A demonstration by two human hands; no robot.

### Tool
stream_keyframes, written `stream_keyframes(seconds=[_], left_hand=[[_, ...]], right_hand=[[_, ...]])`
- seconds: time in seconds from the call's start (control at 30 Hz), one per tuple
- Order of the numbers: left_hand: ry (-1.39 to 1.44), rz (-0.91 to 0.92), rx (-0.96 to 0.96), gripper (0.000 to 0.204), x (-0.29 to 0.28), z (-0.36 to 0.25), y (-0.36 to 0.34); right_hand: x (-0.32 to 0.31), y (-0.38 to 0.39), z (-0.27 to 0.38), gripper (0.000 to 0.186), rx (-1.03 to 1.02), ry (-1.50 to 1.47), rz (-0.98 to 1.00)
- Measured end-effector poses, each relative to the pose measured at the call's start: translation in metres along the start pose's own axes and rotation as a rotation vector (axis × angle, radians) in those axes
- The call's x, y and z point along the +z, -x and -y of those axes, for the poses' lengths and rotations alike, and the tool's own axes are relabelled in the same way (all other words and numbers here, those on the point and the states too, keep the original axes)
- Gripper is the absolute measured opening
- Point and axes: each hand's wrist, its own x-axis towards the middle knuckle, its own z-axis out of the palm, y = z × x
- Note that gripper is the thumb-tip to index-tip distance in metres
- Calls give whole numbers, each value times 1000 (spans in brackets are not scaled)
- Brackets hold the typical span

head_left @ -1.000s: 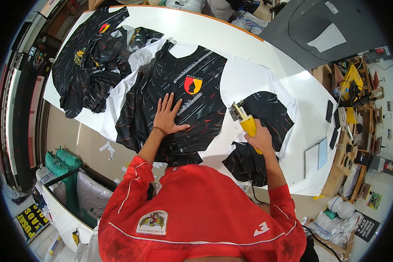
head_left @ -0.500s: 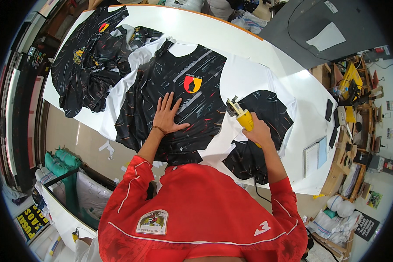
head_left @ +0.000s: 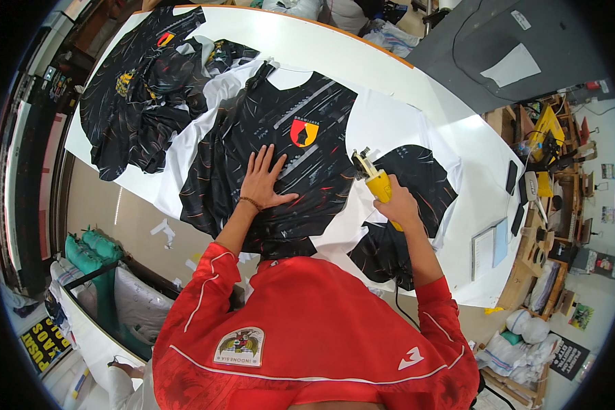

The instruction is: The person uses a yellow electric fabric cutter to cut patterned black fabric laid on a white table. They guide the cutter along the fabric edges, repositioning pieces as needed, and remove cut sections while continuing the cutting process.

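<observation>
A black printed jersey panel [head_left: 321, 160] with a red and yellow shield lies over white fabric [head_left: 379, 119]. My left hand [head_left: 268, 186] rests flat on this panel, fingers spread. My right hand [head_left: 398, 204] is wrapped round the handle of a yellow electric fabric cutter [head_left: 378, 186], whose metal head is close to the panel's right edge. The head's exact contact with the cloth cannot be made out. Beneath the cutter and my right forearm lie more black pieces [head_left: 424, 181]. A black cord trails down from near my right forearm.
Rumpled black printed cloth [head_left: 143, 102] is heaped on the white table [head_left: 307, 31] at the left. A notebook [head_left: 484, 254] lies by the right edge. Beyond stand a grey surface [head_left: 526, 41] and cluttered wooden shelves [head_left: 553, 232]. Another person's hand [head_left: 126, 369] shows at lower left.
My right hand and the cutter have shifted slightly left, toward the black panel's edge. My left hand stays pressed in the same place. The whole view has moved a little.
</observation>
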Motion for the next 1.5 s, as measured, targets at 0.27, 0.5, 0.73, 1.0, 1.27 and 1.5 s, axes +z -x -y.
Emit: stream_keyframes(seconds=[0.27, 0.5, 0.73, 1.0, 1.27, 1.5], left_hand=[[13, -24, 6, 113, 0, 1, 0], [29, -22, 1, 113, 0, 1, 1], [40, -19, -8, 112, 0, 2, 0], [71, -22, -3, 111, -2, 3, 0], [83, -22, -4, 111, -2, 5, 1], [95, -23, -5, 112, -1, 5, 0]], right_hand=[[7, -8, 14, 68, 36, -58, -2], [11, -15, 32, 69, 139, -76, 26], [15, -23, 57, 67, 176, -135, -27], [20, -40, 79, 66, 238, -163, -83], [19, -64, 96, 70, 289, -203, -126], [13, -97, 104, 74, 306, -223, -173]])
